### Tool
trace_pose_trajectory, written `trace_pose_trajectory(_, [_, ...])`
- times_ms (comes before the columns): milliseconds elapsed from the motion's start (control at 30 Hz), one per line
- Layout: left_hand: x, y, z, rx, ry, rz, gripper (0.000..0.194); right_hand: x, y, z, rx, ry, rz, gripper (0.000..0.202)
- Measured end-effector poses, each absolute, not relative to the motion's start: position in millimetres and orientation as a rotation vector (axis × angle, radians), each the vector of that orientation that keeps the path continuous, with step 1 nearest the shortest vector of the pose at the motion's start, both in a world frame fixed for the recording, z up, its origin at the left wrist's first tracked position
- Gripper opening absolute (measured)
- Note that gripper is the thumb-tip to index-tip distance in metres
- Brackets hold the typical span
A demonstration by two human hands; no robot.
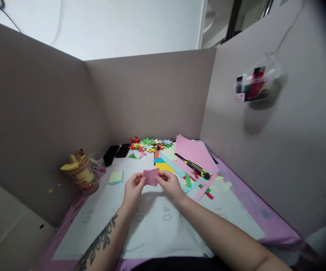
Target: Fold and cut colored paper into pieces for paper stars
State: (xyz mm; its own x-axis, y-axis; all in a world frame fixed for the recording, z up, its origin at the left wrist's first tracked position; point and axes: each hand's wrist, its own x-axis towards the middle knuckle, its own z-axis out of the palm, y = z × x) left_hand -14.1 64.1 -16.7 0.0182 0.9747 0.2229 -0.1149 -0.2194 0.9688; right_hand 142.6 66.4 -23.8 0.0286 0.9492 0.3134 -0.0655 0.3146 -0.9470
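Between my two hands, a little above the white mat, is a small piece of pink paper (151,178); its top edge looks doubled, as if folded. My left hand (135,185) pinches its left side between thumb and fingers. On the right side, my right hand (170,184) grips it the same way. Left of my hands lies a small stack of pale green and blue paper squares (115,177). Beyond them a green folded paper piece (132,156) and a pink folded piece (142,154) rest near a pile of colourful folded paper stars (148,144).
Right of my hands, a yellow-black utility knife (193,166) lies over coloured paper strips (205,190) and pink sheets (193,150). Two black phones (111,154) and a brown-yellow pot (81,171) stand at left. Grey panels (151,94) enclose the table; a plastic container (254,84) hangs at right.
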Motion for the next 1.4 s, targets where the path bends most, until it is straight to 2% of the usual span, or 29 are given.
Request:
trace_pose_trajectory(867, [-12.9,64.8,-17.9,1.323,0.924,1.353,0.037,145.9,66.0,-19.6,-0.994,-1.261,0.889,0.021])
trace_pose_trajectory(1233, [-12.2,60.6,-13.5,1.291,0.942,1.338,0.036,146.9,68.6,-17.3,-0.836,-1.133,1.157,0.032])
trace_pose_trajectory(1400, [-12.6,61.1,-15.1,1.300,0.938,1.343,0.035,148.9,68.0,-15.6,-0.802,-1.163,1.197,0.027])
